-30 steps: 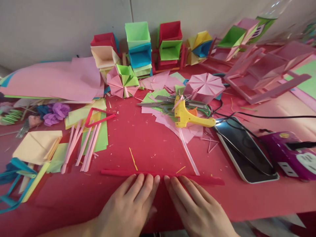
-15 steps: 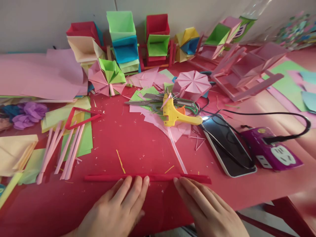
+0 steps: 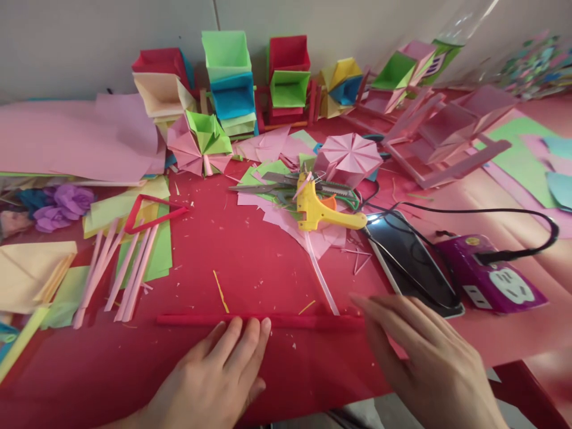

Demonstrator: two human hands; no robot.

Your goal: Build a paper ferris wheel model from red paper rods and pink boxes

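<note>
A long, narrow rolled strip of red paper lies across the front of the red table. My left hand rests on its middle, fingers stretched out flat and pressing it down. Raised a little at the strip's right end is my right hand, with extended fingers and nothing visible in it; it covers that end. Just behind the strip is the clear glue stick, running out of the yellow hot glue gun. A yellow scrap of thin paper lies close behind the left fingers.
Pink paper sticks and a red paper triangle sit to the left. At right are a phone, a black cord and a purple power socket. Scissors lie behind the glue gun. Folded paper boxes stand along the wall.
My right hand has lifted off the strip and moved right, toward its end and the phone. My left hand stays pressed on the strip. The view has shifted slightly.
</note>
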